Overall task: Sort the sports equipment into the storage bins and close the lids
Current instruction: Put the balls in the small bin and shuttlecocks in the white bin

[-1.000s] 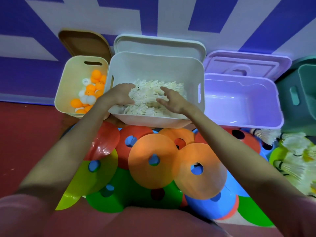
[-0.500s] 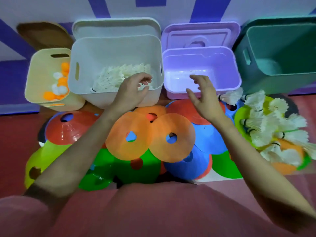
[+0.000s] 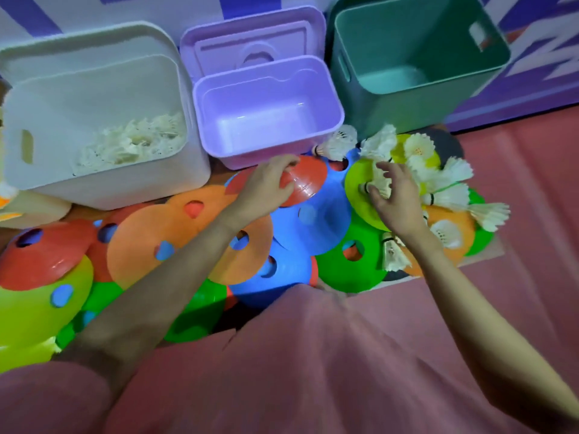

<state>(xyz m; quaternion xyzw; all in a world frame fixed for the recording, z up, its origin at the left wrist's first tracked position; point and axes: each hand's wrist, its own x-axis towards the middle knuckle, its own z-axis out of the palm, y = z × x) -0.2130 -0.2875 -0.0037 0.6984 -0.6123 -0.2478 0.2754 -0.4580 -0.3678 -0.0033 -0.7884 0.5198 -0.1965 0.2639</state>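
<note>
Since the earlier frame both hands had left the white bin (image 3: 103, 183) and travelled toward three o'clock, to the loose shuttlecocks (image 3: 438, 180) lying on the disc cones in front of the teal bin (image 3: 407, 98). The right hand (image 3: 396, 197) was curled over one shuttlecock (image 3: 380, 183) on a lime-green cone (image 3: 360, 195), thumb and fingers closing round its skirt near the cork; whether the pinch was complete cannot be told. The left hand (image 3: 266, 186) lay on a red cone (image 3: 300, 183), fingers loosely bent at its twelve o'clock rim and enclosing nothing that is visible. Both forearms reached forward, the left angled toward one o'clock, the right toward eleven.

Shuttlecocks would probably handle as very light and fragile: the feather skirt would crush or splay under a firm grip, so the cork base or the banded collar above it was the sounder place to hold, several gathered loosely at once. The cones appeared thin, smooth and flexible, best lifted by the rim or the central hole. The white bin, at ten o'clock, already held a heap of shuttlecocks; the purple bin (image 3: 272, 151) at twelve o'clock was empty, its lid (image 3: 250, 36) propped behind.
</note>
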